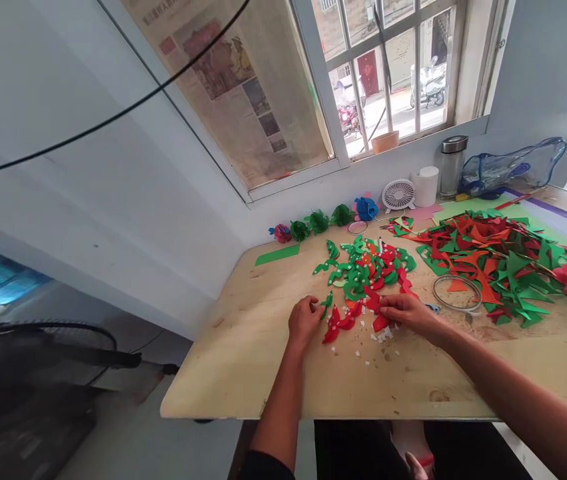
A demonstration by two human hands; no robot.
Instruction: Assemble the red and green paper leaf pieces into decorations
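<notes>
My left hand [306, 323] is over the wooden table with its fingers curled, the fingertips closed at the edge of a small green paper cutout [328, 303]. My right hand [409, 313] pinches a red paper cutout [373, 301] between thumb and fingers. Between the hands, red cutouts with white dots [332, 325] lie on the tabletop. Small white paper bits [382, 335] are scattered below the right hand's fingertips. Just beyond both hands is a pile of green and red curved cutouts [360, 270], many dotted with white.
A large heap of red, orange and green paper scraps [488, 257] covers the right side, with a roll-shaped ring [457, 293] beside it. Folded paper balls [319, 221], a small white fan [398, 195] and a glass bottle [452, 167] line the wall. The table's edge [313, 419] is close in front.
</notes>
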